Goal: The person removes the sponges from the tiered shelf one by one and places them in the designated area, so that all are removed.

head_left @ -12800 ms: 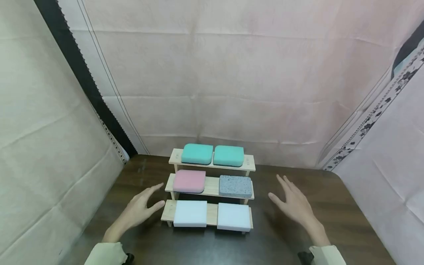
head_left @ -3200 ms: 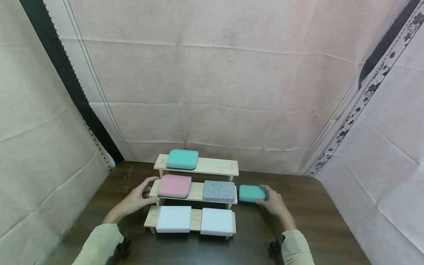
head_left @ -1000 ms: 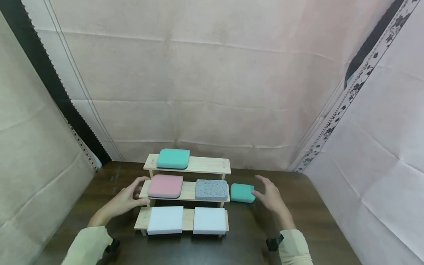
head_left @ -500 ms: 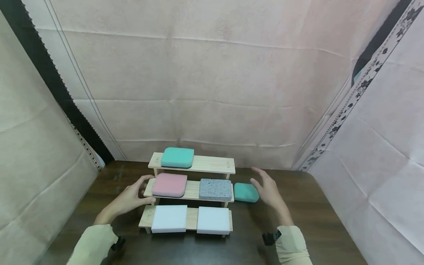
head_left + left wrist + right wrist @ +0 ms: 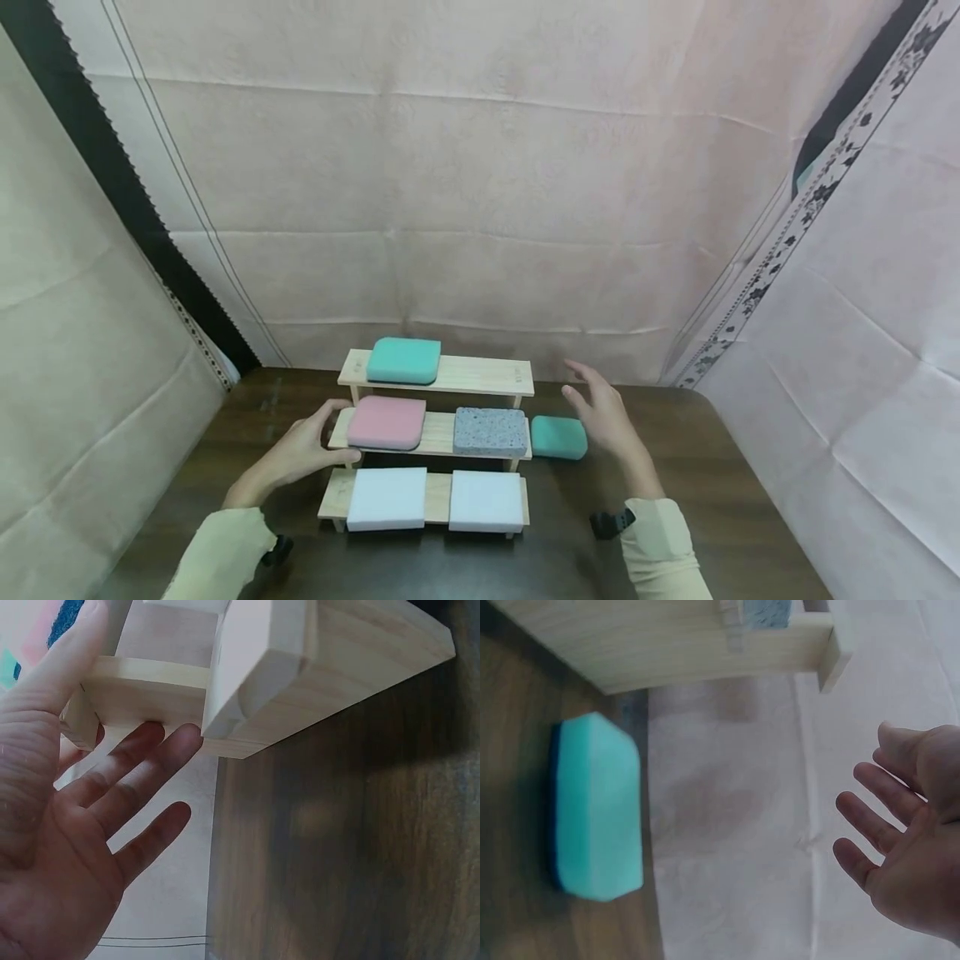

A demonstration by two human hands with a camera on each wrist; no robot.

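Observation:
My left hand (image 5: 303, 450) holds the left end of the middle shelf of a three-tier wooden stand (image 5: 435, 429), thumb in front and index finger behind. In the left wrist view its other fingers (image 5: 146, 776) extend below the wood. My right hand (image 5: 606, 412), relaxed and holding nothing, hovers to the right of a teal sponge (image 5: 558, 437) that lies on the table beside the stand. In the right wrist view this sponge (image 5: 600, 810) shows a dark blue underside, with a wide gap between it and the hand.
Another teal sponge (image 5: 404, 361) sits at the left of the top shelf. A pink sponge (image 5: 387, 422) and a speckled blue sponge (image 5: 491, 432) share the middle one. Two white sponge blocks, the left block (image 5: 387, 498) and right block (image 5: 487, 501), rest on the bottom shelf. Cloth walls (image 5: 465, 167) surround the table.
The right-hand teal sponge has gone from the top shelf to the table. My right hand has let go of it and risen away. My left hand has come to the stand and stays there.

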